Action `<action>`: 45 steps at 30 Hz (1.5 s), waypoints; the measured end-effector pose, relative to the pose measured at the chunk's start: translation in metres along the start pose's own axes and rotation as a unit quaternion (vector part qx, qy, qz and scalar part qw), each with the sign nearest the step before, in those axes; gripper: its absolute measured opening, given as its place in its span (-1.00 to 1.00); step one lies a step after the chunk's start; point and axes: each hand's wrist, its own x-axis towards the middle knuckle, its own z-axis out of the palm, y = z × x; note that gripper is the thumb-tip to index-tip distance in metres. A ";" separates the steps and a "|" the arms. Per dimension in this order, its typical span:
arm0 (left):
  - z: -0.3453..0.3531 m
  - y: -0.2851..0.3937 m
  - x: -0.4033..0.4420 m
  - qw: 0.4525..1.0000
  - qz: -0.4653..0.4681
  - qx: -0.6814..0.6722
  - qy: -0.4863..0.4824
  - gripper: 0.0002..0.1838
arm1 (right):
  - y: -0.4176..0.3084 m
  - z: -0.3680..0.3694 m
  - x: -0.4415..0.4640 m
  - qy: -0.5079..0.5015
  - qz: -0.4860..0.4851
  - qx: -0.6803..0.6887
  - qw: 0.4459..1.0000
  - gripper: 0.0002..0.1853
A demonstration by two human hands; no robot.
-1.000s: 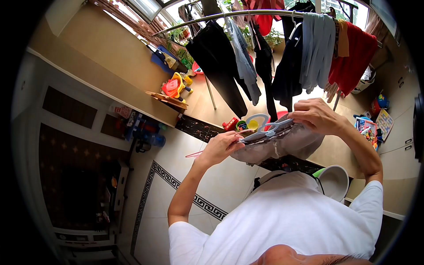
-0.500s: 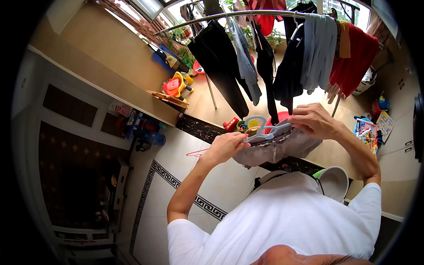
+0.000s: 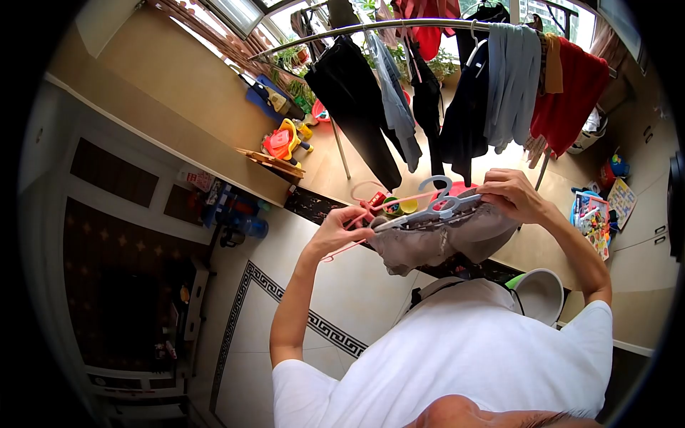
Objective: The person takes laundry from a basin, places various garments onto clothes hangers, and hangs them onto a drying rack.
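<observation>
In front of my chest a grey garment with soft, rounded folds hangs along a light blue hanger. The hanger's hook points up and away from me. My left hand pinches the garment's left corner at the hanger's end. A pink hanger also runs through that hand, partly behind the blue one. At the opposite end, my right hand is closed on the garment's top edge, with the fingers over the blue hanger's right arm.
Ahead stands a metal clothes rail carrying black trousers, blue-grey clothing and a red garment. Beneath it are a red basin and toys. A pale bucket sits close on my right.
My left hand has shifted left and down slightly, drawing the garment's corner outward. The pink hanger has swung up into fuller view, and the blue hanger's hook has moved right.
</observation>
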 end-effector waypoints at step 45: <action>0.088 -0.275 -0.220 0.537 -0.180 -0.585 0.580 -0.82 | 0.118 0.253 0.578 0.135 0.352 0.146 0.915 -0.67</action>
